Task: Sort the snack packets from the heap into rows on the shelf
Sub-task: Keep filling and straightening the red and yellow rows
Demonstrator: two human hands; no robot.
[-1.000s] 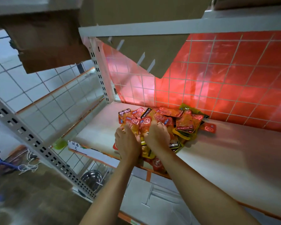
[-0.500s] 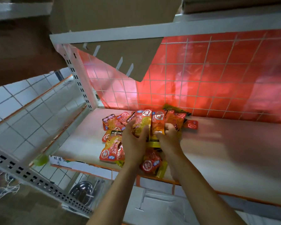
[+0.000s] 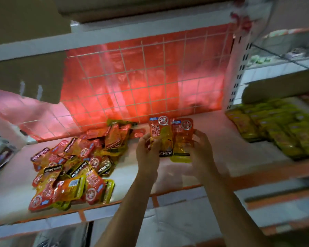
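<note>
Left grip (image 3: 147, 148) and right grip (image 3: 202, 148) are both curling round a small bunch of packets (image 3: 171, 136), holding it upright just above the shelf (image 3: 168, 175). The heap (image 3: 75, 166) is lying at 9 o'clock from them, and yellow-green packets (image 3: 278, 125) are sitting in rows at 3 o'clock.

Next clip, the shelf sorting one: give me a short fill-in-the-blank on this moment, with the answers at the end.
1. The heap of snack packets lies on the shelf to the ___ of the hands.
2. The held packets are gripped by ___ hands, the left hand and the right hand.
3. The backing behind the wire grid is ___ in colour.

Missing words: left; both; red.
</note>
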